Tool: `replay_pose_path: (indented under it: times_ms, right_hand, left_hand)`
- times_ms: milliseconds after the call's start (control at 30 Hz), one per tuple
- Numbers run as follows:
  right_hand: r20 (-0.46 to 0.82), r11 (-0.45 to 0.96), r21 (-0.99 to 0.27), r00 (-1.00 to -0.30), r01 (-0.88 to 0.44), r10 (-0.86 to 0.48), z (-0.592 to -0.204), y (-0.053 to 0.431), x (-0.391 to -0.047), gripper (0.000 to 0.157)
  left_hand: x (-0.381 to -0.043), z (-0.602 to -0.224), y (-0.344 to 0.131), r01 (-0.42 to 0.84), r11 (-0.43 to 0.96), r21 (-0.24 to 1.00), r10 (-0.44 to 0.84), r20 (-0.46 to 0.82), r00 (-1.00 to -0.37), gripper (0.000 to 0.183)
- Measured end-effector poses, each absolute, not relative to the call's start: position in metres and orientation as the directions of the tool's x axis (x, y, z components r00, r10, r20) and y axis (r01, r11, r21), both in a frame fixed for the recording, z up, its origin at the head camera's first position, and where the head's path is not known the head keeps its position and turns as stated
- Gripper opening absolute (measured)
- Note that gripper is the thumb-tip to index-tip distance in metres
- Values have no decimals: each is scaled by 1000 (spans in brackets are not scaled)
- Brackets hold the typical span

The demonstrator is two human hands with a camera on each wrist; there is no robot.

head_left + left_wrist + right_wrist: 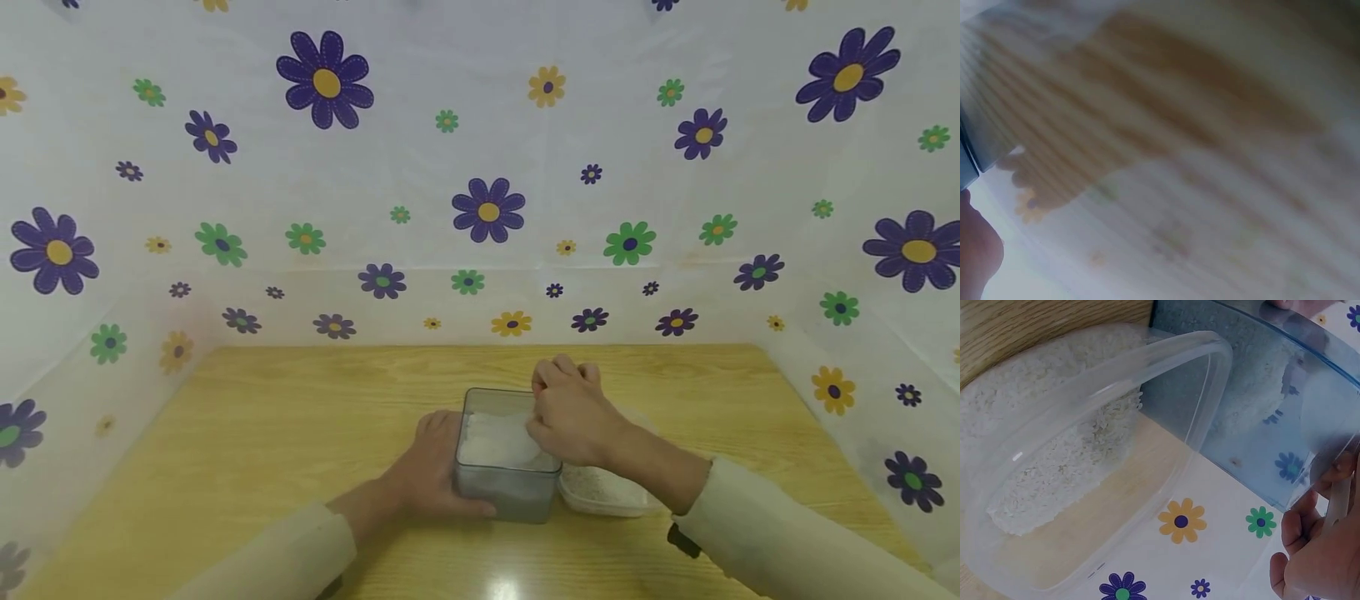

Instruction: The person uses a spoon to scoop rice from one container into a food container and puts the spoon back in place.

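A grey-blue see-through container [506,492] stands on the table with white rice [487,442] inside. My left hand [431,467] grips its left side, the thumb lying along the front wall. In the left wrist view only a dark edge of the container [971,153] and part of the thumb [979,250] show. Over the container's right rim, my right hand [573,412] holds the pale handle of a scoop [1339,501]. The scoop's translucent bowl is inside the container, partly hidden. Just right of it, a clear plastic tub [603,507] holds more rice [1060,475].
The wooden table [300,433] spreads out on both sides. White cloth with printed flowers [487,210] hangs as a wall behind and at both sides. A dark band [684,542] sits under the right sleeve.
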State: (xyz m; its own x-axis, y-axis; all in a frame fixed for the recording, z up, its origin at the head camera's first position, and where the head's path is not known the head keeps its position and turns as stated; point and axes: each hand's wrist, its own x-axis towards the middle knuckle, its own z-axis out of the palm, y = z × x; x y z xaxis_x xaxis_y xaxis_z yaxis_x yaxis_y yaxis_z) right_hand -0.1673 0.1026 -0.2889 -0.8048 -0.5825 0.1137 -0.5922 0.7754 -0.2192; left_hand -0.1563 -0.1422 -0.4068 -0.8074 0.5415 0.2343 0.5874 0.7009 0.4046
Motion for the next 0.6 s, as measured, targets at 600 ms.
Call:
replay_pose_path:
  times_ms: [600]
  right_hand:
    - [225,732,-398,-832,-553,-507,-276,141,-173,36]
  left_hand:
    - [-155,-406,-142,599,682,419,550,245,-798,113]
